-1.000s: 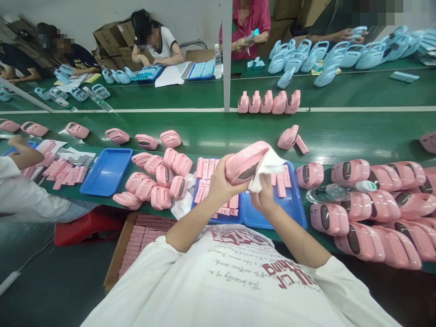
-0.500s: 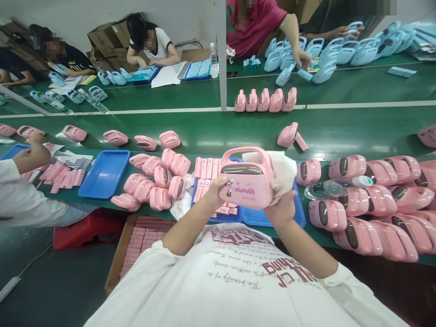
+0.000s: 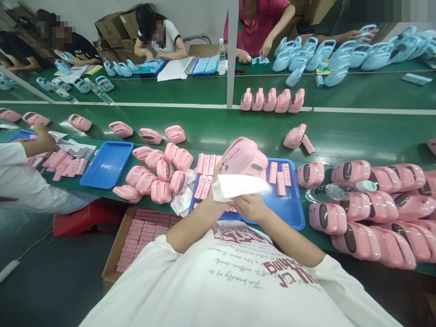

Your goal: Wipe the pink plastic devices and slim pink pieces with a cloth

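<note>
A pink handled case (image 3: 243, 156) is tilted in front of my chest, its printed side facing up and left. My left hand (image 3: 218, 200) grips it from the left and below, fingers partly hidden behind a white cloth (image 3: 240, 187). Against the near side of the case, my right hand (image 3: 251, 206) is closed on the cloth. Beneath the case are two blue trays (image 3: 296, 204) side by side, with small pink boxes (image 3: 281, 183) in them.
Pink cases stand in groups at left (image 3: 161, 191) and right (image 3: 357, 240), with a plastic bottle (image 3: 327, 193) lying at right. A co-worker's arm (image 3: 42, 141) reaches in from the left. An open carton (image 3: 114, 254) is below the bench.
The case has turned from facing me to tilted, and its handle has swung out of clear view. My right hand and the cloth have moved left, across its near side.
</note>
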{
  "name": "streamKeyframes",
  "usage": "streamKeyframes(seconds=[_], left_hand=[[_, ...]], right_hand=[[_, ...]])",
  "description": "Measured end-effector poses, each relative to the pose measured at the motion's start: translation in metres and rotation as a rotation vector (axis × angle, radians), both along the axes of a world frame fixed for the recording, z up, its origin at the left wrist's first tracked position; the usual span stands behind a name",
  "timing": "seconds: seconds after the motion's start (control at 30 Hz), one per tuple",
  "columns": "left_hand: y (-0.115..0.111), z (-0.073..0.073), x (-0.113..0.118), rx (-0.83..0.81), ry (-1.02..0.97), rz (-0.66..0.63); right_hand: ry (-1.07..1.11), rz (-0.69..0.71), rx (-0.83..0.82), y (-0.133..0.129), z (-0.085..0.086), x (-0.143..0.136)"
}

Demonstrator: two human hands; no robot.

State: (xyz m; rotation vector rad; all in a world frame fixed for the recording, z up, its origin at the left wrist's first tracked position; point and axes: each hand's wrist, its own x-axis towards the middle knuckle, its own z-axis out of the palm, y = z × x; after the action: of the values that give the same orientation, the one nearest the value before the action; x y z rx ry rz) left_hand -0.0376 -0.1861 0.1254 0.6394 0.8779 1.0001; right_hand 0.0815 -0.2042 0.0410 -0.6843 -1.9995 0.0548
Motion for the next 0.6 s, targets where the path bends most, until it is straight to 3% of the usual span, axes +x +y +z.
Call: streamKeyframes(seconds=[0.1,0.2,0.3,0.4,0.47,0.6], left_hand=[[-0.003,-0.002,0.0,-0.184,-0.156,0.014],[-0.007,-0.002,-0.001,-0.351,-0.346,0.049],[-0.011,-0.001,-0.001,-0.404,-0.405,0.051],[-0.013,-0.001,-0.002,-0.433,-0.416,0.008],[-0.014,-0.002,-0.003,-0.447,-0.413,-0.003],[-0.014,-0.004,-0.004,-0.425,-0.399,0.037]], right_hand=[[0.084,-0.067,0.017,0.009,0.0,0.006],[0.224,-0.208,-0.062,0.011,0.013,0.007],[0.493,-0.258,-0.362,0.007,0.027,0.001],[0.89,-0.206,-0.7,0.005,0.036,-0.006],[1.048,-0.166,-0.824,0.005,0.04,-0.009],[1.119,-0.104,-0.969,0.006,0.046,-0.007]])
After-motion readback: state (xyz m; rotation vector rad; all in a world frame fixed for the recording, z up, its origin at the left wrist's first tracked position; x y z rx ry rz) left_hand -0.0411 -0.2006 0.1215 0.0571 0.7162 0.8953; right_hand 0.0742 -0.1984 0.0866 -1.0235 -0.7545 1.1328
